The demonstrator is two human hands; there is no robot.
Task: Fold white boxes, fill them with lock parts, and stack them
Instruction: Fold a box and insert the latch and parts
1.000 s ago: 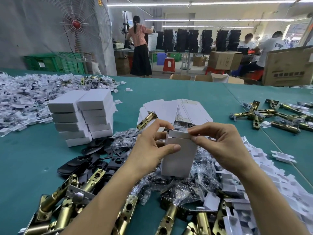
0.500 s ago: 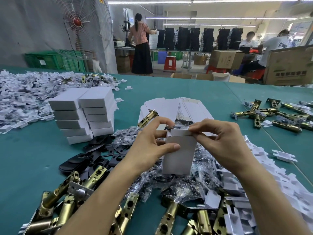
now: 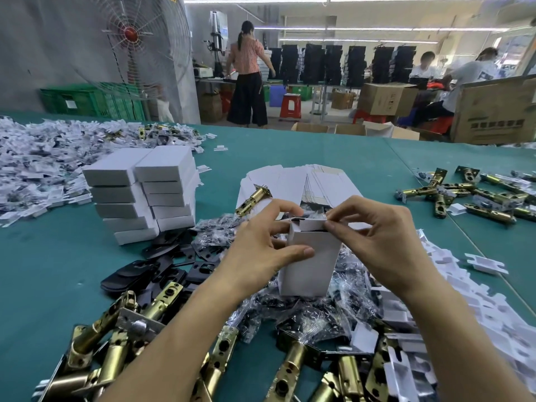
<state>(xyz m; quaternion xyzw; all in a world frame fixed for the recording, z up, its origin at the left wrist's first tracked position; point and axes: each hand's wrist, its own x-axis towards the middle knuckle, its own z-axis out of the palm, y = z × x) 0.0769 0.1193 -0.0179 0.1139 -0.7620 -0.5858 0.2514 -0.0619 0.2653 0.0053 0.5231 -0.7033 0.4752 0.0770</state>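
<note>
I hold a white box [image 3: 310, 265] upright above the pile of parts at the table's middle. My left hand [image 3: 261, 250] grips its left side, thumb across the front face. My right hand [image 3: 374, 242] pinches the top flap at the box's upper right corner. Behind the box lies a fan of flat unfolded box blanks [image 3: 307, 181] with one brass latch [image 3: 252, 200] on it. Two stacks of closed white boxes [image 3: 142, 192] stand to the left. Brass latch bolts [image 3: 121, 338] and black plates [image 3: 150, 271] lie in front.
Clear bags of small parts [image 3: 319, 317] lie under the box. White cardboard inserts [image 3: 464, 300] spread on the right, more latches [image 3: 470, 195] at far right, a heap of white paper pieces [image 3: 43, 158] at far left. People work beyond the green table [image 3: 333, 149].
The box stays upright in both hands. My right fingers have shifted slightly along the top flap, which now lies lower over the opening.
</note>
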